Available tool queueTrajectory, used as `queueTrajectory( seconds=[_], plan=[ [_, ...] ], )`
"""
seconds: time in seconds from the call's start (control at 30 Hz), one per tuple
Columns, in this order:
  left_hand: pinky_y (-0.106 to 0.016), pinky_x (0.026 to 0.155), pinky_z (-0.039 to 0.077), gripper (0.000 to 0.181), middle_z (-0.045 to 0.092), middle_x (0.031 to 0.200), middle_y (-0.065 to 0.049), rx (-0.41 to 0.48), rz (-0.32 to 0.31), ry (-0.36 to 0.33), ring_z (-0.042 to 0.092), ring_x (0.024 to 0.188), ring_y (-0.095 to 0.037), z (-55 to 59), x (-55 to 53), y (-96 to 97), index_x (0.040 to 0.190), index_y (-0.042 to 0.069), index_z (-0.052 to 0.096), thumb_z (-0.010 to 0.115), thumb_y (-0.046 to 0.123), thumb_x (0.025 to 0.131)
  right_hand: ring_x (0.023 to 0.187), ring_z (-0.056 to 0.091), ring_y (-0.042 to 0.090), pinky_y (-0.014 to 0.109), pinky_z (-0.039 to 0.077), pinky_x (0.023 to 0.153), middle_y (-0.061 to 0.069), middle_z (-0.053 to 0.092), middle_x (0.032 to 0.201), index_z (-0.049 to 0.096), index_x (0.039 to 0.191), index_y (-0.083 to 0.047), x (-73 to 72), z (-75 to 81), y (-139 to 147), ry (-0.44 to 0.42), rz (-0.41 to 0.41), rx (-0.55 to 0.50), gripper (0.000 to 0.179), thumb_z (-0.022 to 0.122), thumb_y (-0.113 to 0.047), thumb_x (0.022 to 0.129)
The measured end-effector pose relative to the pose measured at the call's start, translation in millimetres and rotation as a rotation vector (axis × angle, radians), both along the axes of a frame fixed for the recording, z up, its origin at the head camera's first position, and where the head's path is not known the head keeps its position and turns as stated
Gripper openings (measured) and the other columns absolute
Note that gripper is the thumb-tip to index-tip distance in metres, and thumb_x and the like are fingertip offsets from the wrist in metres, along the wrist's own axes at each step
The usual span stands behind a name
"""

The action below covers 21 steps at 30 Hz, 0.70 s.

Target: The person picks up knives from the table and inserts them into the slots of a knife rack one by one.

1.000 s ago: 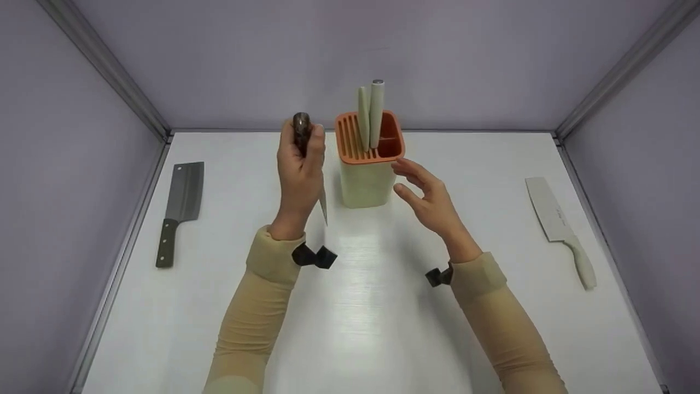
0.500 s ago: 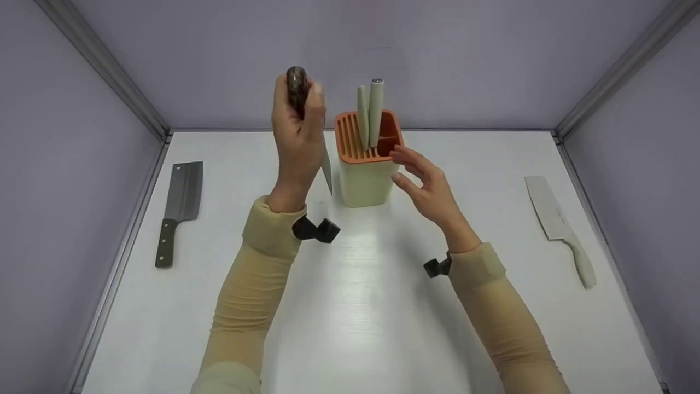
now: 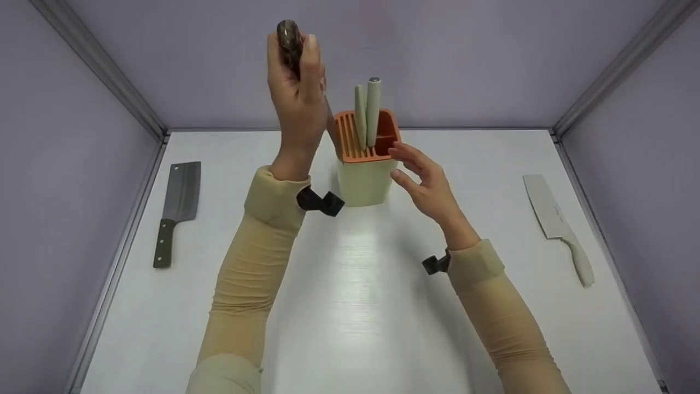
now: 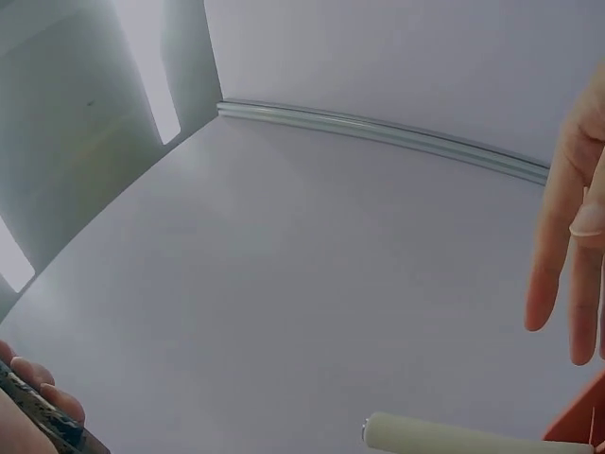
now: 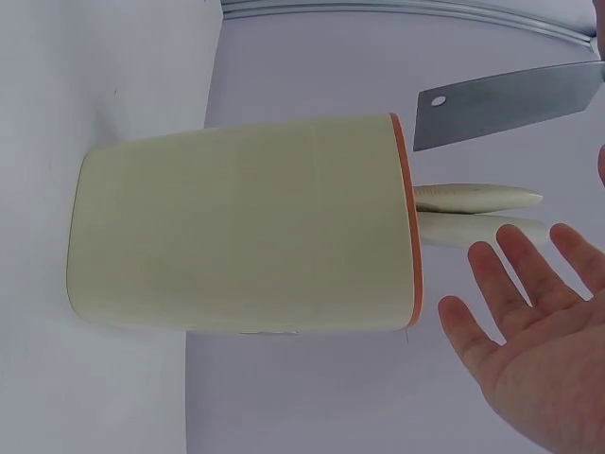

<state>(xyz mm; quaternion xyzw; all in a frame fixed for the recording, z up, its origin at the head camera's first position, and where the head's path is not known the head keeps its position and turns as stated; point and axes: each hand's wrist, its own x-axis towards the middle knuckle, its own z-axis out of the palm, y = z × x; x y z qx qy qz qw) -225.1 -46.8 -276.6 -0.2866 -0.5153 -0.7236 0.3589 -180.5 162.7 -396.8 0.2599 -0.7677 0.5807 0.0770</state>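
Observation:
My left hand (image 3: 298, 109) grips the dark patterned handle (image 3: 289, 44) of a cleaver, raised at the left of the knife block (image 3: 363, 183). The cleaver's blade (image 5: 510, 104) points down, and in the right wrist view its holed end is close over the block's orange rim (image 5: 406, 180). In the slots of the cream block stand two pale-handled knives (image 3: 373, 109). My right hand (image 3: 429, 189) is at the block's front right corner, fingers spread and holding nothing; its fingertips (image 5: 454, 312) are near the rim in the right wrist view.
A cleaver with a dark riveted handle (image 3: 178, 210) lies on the white table (image 3: 355, 328) at the left. Another cleaver, pale-handled (image 3: 558, 224), lies at the right. Pale walls (image 3: 465, 65) enclose the table at the back and both sides.
My left hand has risen and moved toward the back with the cleaver, bringing its blade from in front of the block to beside its orange top. The right hand has shifted slightly upward.

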Motion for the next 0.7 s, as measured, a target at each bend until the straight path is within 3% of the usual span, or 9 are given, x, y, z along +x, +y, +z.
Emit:
queueTrajectory(
  seconds=[0.3, 0.57, 0.7],
  plan=[
    [-0.025, 0.060, 0.034, 0.013, 0.042, 0.071, -0.004, -0.018, -0.013, 0.003, 0.037, 0.062, -0.013, -9.4, -21.3, 5.5, 0.102, -0.004, 0.044, 0.034, -0.010, 0.098, 0.127, 0.047, 0.040, 0.055, 0.032, 0.108, 0.030, 0.051, 0.135, 0.043, 0.140, 0.012, 0.0, -3.7, -1, -0.008, 0.009, -0.014, 0.047, 0.059, 0.004, 0.096],
    [-0.026, 0.062, 0.034, 0.015, 0.042, 0.071, -0.007, -0.040, -0.022, -0.021, 0.037, 0.062, -0.014, -15.2, -33.5, 9.4, 0.103, -0.002, 0.045, 0.033, -0.010, 0.099, 0.127, 0.047, 0.039, 0.054, 0.032, 0.108, 0.030, 0.051, 0.135, 0.043, 0.139, 0.012, 1.8, -4.7, -2, -0.015, 0.012, -0.009, 0.047, 0.059, 0.004, 0.096],
    [-0.026, 0.064, 0.034, 0.013, 0.041, 0.073, -0.008, -0.076, -0.038, -0.041, 0.037, 0.064, -0.014, -18.4, -38.7, 9.5, 0.106, -0.007, 0.043, 0.033, -0.010, 0.100, 0.128, 0.047, 0.039, 0.054, 0.032, 0.108, 0.031, 0.050, 0.136, 0.043, 0.140, 0.012, 2.1, -6.1, -3, -0.009, 0.023, -0.001, 0.047, 0.058, 0.004, 0.096]
  ],
)
